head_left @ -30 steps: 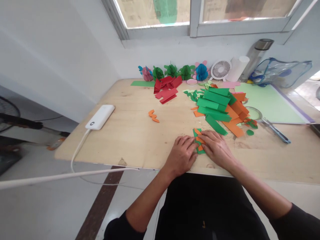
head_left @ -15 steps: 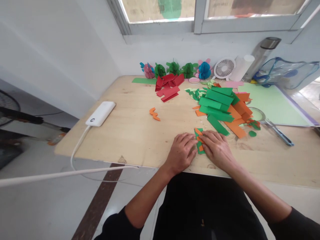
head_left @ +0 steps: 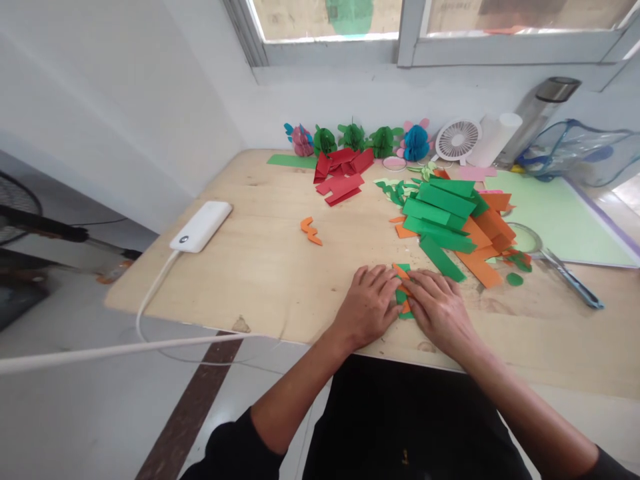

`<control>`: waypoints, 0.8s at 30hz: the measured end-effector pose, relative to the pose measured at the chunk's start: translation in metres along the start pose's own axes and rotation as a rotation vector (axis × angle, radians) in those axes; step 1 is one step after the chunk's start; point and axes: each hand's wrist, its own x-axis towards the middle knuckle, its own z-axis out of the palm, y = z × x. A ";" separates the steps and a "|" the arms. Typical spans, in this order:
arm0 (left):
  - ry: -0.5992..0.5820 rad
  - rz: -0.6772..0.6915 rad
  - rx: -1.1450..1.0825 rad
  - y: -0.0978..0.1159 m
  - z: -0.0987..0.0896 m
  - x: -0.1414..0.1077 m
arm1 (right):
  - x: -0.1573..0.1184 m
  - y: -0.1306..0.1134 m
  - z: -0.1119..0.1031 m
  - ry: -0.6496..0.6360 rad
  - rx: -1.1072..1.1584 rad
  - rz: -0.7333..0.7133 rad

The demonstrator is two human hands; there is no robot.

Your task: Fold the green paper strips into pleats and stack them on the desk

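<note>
Near the front edge of the table, a small green paper strip (head_left: 401, 296) lies between my hands with a cut orange paper piece (head_left: 399, 271) on top of it. My left hand (head_left: 367, 308) rests flat at the strip's left side, fingers stretched forward and fingertips at its edge. From the right, my right hand (head_left: 443, 308) lies with extended fingers over the orange piece, pressing it against the green. Both hands cover part of the two papers. A second cut orange piece (head_left: 311, 231), wavy in outline, lies apart to the left.
Ahead on the right is a pile of green strips (head_left: 443, 207) and orange strips (head_left: 493, 230), with a magnifying glass (head_left: 570, 277) beside it. Red folded papers (head_left: 343, 187) lie farther back. A white power bank (head_left: 201, 227) with a cable sits left. Several paper figures (head_left: 353, 137) and a fan (head_left: 457, 140) line the wall.
The view has shifted slightly, so the table's things appear a little farther right. My hands stay on the green and orange papers, with only slight finger movement.
</note>
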 end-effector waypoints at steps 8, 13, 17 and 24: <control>0.018 0.015 -0.026 -0.001 -0.003 -0.001 | 0.002 -0.001 -0.002 0.016 -0.006 -0.029; 0.003 0.011 -0.046 -0.002 -0.003 -0.001 | 0.002 -0.002 -0.003 0.018 0.008 -0.022; -0.007 0.010 -0.053 -0.002 -0.003 -0.001 | 0.002 -0.002 -0.003 0.021 0.010 -0.024; -0.029 0.003 -0.056 -0.004 -0.003 0.000 | 0.002 -0.003 -0.005 0.007 0.004 -0.005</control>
